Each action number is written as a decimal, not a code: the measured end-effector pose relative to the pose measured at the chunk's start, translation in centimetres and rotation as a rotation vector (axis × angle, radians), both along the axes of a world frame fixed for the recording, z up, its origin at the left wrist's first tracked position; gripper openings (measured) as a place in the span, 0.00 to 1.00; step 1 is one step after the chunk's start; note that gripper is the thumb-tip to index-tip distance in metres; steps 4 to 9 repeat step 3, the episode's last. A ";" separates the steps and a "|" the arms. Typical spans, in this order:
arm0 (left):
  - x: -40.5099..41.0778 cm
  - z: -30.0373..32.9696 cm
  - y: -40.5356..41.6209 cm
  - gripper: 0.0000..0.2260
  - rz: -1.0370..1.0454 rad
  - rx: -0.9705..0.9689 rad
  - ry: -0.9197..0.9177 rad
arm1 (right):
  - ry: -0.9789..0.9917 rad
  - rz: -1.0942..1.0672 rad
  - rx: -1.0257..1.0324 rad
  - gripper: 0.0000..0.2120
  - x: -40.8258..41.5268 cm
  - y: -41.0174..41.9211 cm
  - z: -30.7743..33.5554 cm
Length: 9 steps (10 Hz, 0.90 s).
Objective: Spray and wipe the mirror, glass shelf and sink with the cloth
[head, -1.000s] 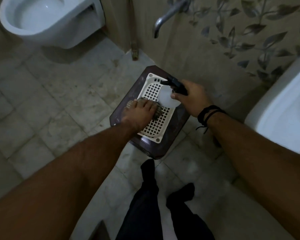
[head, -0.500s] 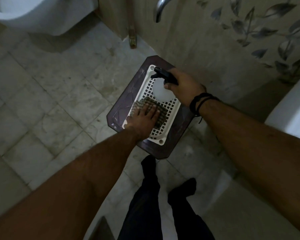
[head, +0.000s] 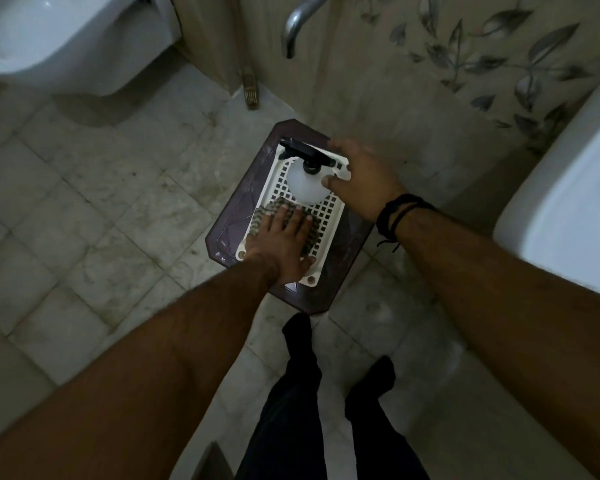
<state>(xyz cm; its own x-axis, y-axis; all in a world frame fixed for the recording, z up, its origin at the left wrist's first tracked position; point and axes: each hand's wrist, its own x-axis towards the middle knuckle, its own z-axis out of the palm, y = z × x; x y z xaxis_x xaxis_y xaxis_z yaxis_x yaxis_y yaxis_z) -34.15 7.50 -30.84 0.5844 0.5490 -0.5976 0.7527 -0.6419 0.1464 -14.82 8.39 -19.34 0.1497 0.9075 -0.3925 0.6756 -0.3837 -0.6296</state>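
Note:
A white spray bottle (head: pixel 303 183) with a black trigger head stands at the far end of a white perforated tray (head: pixel 329 216). The tray rests on a dark brown stool (head: pixel 234 223). My right hand (head: pixel 361 178) is beside the bottle with fingers spread, and only the thumb tip touches its side. A checked cloth (head: pixel 262 216) lies at the near end of the tray. My left hand (head: pixel 281 244) lies flat on the cloth with its fingers stretched out. The white sink (head: pixel 568 202) is at the right edge.
A white toilet (head: pixel 49 39) hangs at the top left. A metal tap (head: pixel 297 22) sticks out from the leaf-patterned wall above the stool. My dark-trousered legs (head: pixel 302 393) stand just in front of the stool on the tiled floor (head: pixel 84 220).
My right hand has let go of the spray bottle's head and opened beside it. My left hand has flattened on the cloth in the tray.

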 end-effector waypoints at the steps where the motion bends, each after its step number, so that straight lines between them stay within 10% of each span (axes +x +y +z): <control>1: 1.1 3.0 -0.4 0.40 -0.036 0.060 0.001 | -0.069 -0.029 0.059 0.28 1.3 -1.8 1.8; 9: 4.5 9.8 -2.8 0.39 -0.067 0.151 -0.010 | -0.144 -0.069 0.163 0.28 4.9 -6.6 6.6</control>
